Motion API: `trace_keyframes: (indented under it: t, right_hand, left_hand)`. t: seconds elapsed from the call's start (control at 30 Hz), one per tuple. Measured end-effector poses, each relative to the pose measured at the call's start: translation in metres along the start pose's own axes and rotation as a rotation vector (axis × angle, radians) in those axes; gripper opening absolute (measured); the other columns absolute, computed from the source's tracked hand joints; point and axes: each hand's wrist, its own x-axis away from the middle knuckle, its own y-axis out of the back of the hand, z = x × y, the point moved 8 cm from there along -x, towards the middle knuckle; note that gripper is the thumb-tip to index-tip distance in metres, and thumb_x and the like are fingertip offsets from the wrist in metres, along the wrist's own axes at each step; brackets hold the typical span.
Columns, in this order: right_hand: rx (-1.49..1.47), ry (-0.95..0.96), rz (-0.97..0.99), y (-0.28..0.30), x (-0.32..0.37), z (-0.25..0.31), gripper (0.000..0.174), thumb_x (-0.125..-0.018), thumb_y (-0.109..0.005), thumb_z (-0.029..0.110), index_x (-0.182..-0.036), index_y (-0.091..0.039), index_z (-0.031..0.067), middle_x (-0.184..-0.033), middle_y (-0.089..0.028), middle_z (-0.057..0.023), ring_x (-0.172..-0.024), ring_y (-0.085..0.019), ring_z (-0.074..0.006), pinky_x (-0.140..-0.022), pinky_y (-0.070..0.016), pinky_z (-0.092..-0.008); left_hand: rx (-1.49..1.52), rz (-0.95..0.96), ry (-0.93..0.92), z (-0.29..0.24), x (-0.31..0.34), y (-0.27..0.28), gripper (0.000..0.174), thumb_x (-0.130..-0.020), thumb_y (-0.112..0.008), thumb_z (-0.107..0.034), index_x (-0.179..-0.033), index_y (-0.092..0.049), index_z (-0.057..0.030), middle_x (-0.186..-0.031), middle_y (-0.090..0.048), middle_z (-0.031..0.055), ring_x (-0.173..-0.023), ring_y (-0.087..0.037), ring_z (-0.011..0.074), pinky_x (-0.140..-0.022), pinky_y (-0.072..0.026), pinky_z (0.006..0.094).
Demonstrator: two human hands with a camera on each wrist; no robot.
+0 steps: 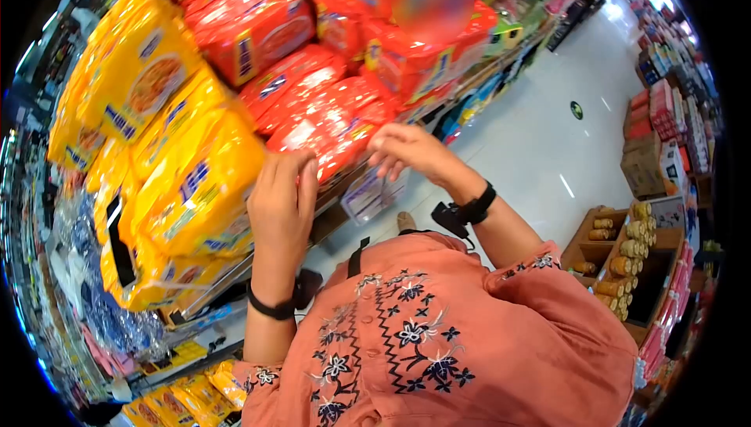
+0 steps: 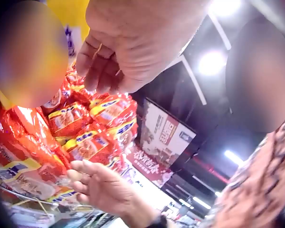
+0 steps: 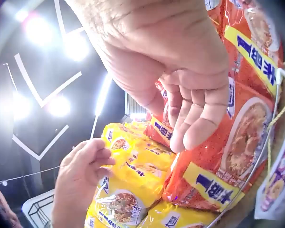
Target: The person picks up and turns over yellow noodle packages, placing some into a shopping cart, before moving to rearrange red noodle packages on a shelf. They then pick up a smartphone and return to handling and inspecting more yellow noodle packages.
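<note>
My left hand (image 1: 280, 201) hovers by the near corner of the yellow noodle packs (image 1: 199, 184), its fingers bent loosely with nothing between them. Beside the front of the glossy red noodle packs (image 1: 332, 118) is my right hand (image 1: 418, 154), fingers relaxed and slightly curved. Up close in the right wrist view, the right hand (image 3: 185, 80) overlaps a red pack (image 3: 249, 137) with a noodle bowl printed on it. Across from it, the left hand (image 3: 80, 175) is at the edge of the yellow packs (image 3: 133, 180). A thin gold band (image 2: 98, 50) shows on a left finger.
A wire rail (image 3: 249, 175) runs along the display's front, with a printed tag (image 1: 371, 196) hanging there. Behind lies a pale floor aisle (image 1: 575, 145). Wooden shelving with jars (image 1: 630, 259) stands to the right. Blue plastic-wrapped goods (image 1: 102, 278) lie at the left.
</note>
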Motion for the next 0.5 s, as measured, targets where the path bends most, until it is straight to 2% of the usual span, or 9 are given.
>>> trace_keyframes:
  t: [0.03,0.13,0.23,0.27,0.33,0.37,0.43,0.5]
  right_hand:
    - [0.027,-0.023,0.035,0.008,-0.001,-0.004,0.027,-0.101,-0.054,0.028,-0.110,-0.061,0.0042,-0.097,-0.070,-0.0098,-0.080,-0.069,-0.0153,-0.064,-0.0550,-0.0277]
    - [0.091,-0.031,0.117,0.027,-0.002,-0.012,0.030,-0.097,-0.056,0.031,-0.109,-0.060,0.0041,-0.096,-0.068,-0.0102,-0.076,-0.068,-0.0176,-0.061,-0.0551,-0.0297]
    - [0.128,-0.067,0.189,0.041,-0.001,-0.018,0.031,-0.097,-0.058,0.033,-0.108,-0.059,0.0034,-0.096,-0.067,-0.0099,-0.077,-0.068,-0.0185,-0.061,-0.0557,-0.0312]
    - [0.131,-0.048,0.220,0.045,-0.003,-0.023,0.030,-0.098,-0.057,0.033,-0.107,-0.059,0.0039,-0.095,-0.067,-0.0093,-0.077,-0.068,-0.0185,-0.061,-0.0557,-0.0313]
    - [0.155,-0.028,0.302,0.048,-0.007,-0.031,0.028,-0.099,-0.056,0.034,-0.103,-0.057,0.0057,-0.093,-0.065,-0.0072,-0.078,-0.067,-0.0188,-0.060,-0.0555,-0.0318]
    - [0.131,-0.079,0.347,0.049,-0.009,-0.039,0.030,-0.100,-0.057,0.036,-0.105,-0.058,0.0063,-0.095,-0.066,-0.0058,-0.081,-0.067,-0.0166,-0.064,-0.0555,-0.0288]
    - [0.138,-0.107,0.391,0.049,-0.015,-0.050,0.029,-0.100,-0.058,0.035,-0.106,-0.058,0.0066,-0.096,-0.066,-0.0057,-0.080,-0.067,-0.0163,-0.064,-0.0563,-0.0297]
    - [0.154,-0.144,0.445,0.048,-0.020,-0.057,0.033,-0.100,-0.057,0.037,-0.107,-0.055,0.0045,-0.095,-0.064,-0.0064,-0.080,-0.066,-0.0172,-0.062,-0.0557,-0.0310]
  left_hand:
    - [-0.087,0.007,-0.047,0.001,-0.014,-0.024,0.016,-0.091,-0.065,-0.007,-0.105,-0.065,0.0008,-0.098,-0.065,0.0159,-0.087,-0.064,0.0317,-0.077,-0.0513,0.0364]
    - [-0.326,0.025,-0.120,0.007,-0.038,-0.079,0.028,-0.087,-0.068,-0.010,-0.113,-0.062,-0.0003,-0.106,-0.064,0.0170,-0.098,-0.061,0.0368,-0.083,-0.0507,0.0423]
    - [-0.389,0.122,-0.060,0.019,-0.045,-0.113,0.033,-0.085,-0.069,-0.011,-0.115,-0.060,-0.0007,-0.109,-0.062,0.0175,-0.102,-0.060,0.0361,-0.084,-0.0494,0.0447]
    - [-0.401,0.152,-0.036,0.025,-0.045,-0.120,0.027,-0.084,-0.068,-0.011,-0.108,-0.061,-0.0019,-0.101,-0.063,0.0172,-0.094,-0.061,0.0370,-0.080,-0.0497,0.0455]
    - [-0.410,0.191,-0.026,0.030,-0.043,-0.132,0.023,-0.083,-0.069,-0.012,-0.103,-0.062,-0.0032,-0.095,-0.063,0.0165,-0.090,-0.061,0.0368,-0.078,-0.0503,0.0455]
    - [-0.427,0.192,-0.017,0.033,-0.044,-0.132,0.021,-0.083,-0.069,-0.012,-0.100,-0.062,-0.0038,-0.092,-0.063,0.0162,-0.088,-0.061,0.0366,-0.077,-0.0506,0.0455]
    - [-0.462,0.186,0.044,0.041,-0.040,-0.137,0.018,-0.081,-0.071,-0.014,-0.095,-0.062,-0.0053,-0.086,-0.062,0.0146,-0.086,-0.062,0.0353,-0.075,-0.0517,0.0446]
    - [-0.510,0.161,-0.035,0.029,-0.043,-0.133,0.019,-0.080,-0.072,-0.015,-0.094,-0.063,-0.0056,-0.086,-0.062,0.0135,-0.084,-0.063,0.0336,-0.071,-0.0527,0.0437]
